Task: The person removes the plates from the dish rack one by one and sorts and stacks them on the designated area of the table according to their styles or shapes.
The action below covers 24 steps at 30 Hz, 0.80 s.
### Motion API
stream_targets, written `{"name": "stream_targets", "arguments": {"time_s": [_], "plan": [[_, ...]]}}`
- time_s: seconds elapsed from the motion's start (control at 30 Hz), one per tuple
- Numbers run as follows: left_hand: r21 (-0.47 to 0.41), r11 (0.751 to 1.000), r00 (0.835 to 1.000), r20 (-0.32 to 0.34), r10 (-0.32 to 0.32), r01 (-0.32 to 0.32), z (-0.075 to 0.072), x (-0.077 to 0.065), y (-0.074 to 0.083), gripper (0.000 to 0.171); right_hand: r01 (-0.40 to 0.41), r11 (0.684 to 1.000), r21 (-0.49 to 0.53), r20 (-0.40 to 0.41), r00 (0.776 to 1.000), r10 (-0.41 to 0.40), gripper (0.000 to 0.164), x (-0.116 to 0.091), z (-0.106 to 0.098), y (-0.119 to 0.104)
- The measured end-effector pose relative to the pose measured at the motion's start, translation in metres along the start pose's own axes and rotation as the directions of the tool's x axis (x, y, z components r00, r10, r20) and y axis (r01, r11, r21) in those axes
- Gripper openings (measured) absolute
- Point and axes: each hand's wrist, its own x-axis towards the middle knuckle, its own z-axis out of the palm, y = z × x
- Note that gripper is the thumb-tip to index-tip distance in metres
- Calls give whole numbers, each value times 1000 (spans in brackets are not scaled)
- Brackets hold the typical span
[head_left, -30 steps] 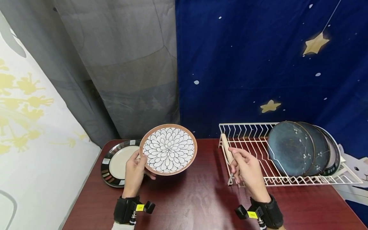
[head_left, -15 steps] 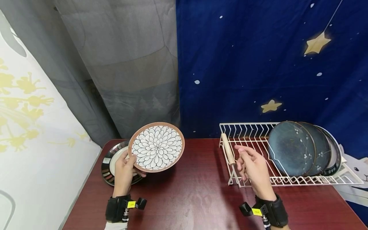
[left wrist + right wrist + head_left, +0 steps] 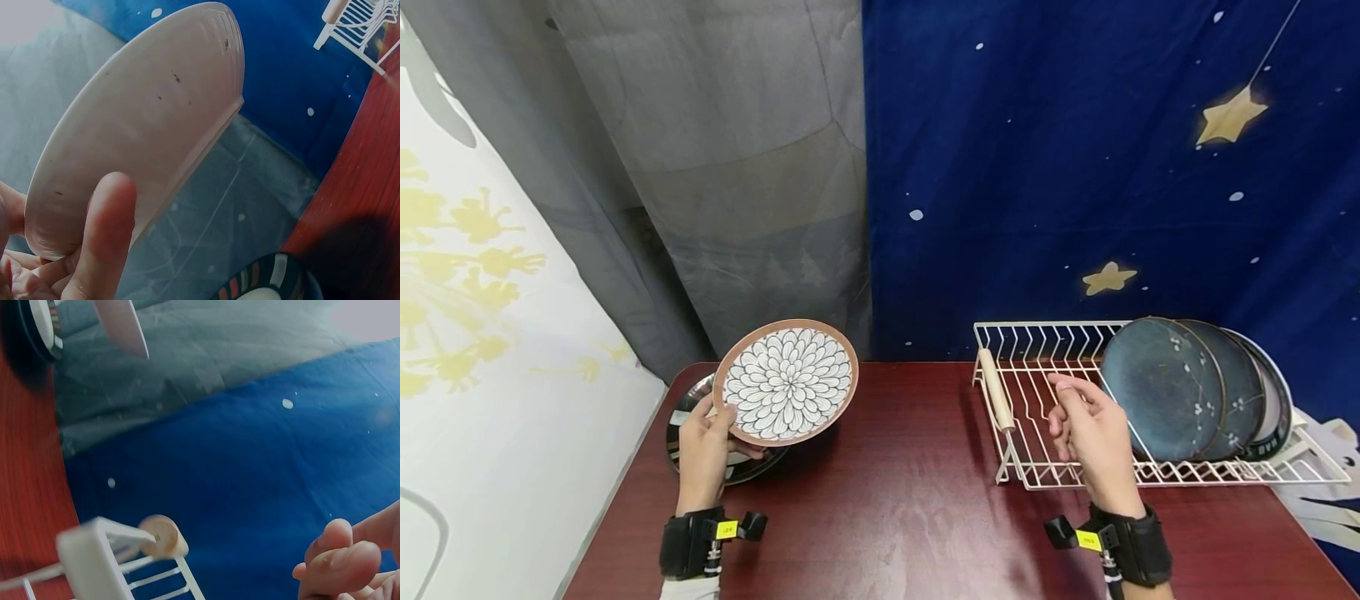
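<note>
My left hand [image 3: 703,460] grips the left edge of a round plate [image 3: 790,383] with a white petal pattern and a brown rim. Its thumb lies on the patterned face; the left wrist view shows fingers against the pale underside [image 3: 156,106]. The plate is held tilted in the air, above a dark-rimmed plate [image 3: 752,468] on the table, which it largely hides. Over the white wire dish rack [image 3: 1052,323] hovers my right hand [image 3: 1099,442], fingers loosely curled and holding nothing. Blue plates [image 3: 1161,392] stand upright in the rack, just right of that hand.
A wooden handle [image 3: 996,392] forms the rack's left end. Behind the blue plates, another plate [image 3: 1276,408] with a dark lettered rim leans in the rack. Grey and blue curtains [image 3: 970,208] hang behind the red-brown table [image 3: 895,517].
My left hand has moved left with the petal-patterned plate, covering more of the dark-rimmed plate. My right hand has shifted right, from beside the wooden handle to over the rack.
</note>
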Motion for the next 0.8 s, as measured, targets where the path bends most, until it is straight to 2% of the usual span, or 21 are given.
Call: {"name": "stream_targets", "arguments": {"time_s": [0.17,0.27,0.37,0.57,0.7,0.8], "plan": [[3,1000,1000,-23,-12,12,-7,2,-2,43,22,998,-60,-85,996,-27,34,4,-8,1],[-2,1000,999,-35,-20,20,-11,3,-4,42,46,988,-149,-136,989,-67,32,5,-14,2],[-1,1000,999,-48,-20,20,-15,4,-7,43,63,957,-281,-179,977,-118,31,5,-19,1],[12,1000,997,-69,-17,18,-23,6,-13,40,92,869,-486,-221,949,-224,26,6,-29,-2],[16,999,995,-93,-38,39,-29,8,-18,37,98,831,-548,-245,931,-271,25,6,-34,-2],[23,998,993,-110,-50,53,-34,9,-21,36,110,820,-561,-249,923,-294,24,6,-38,-2]]}}
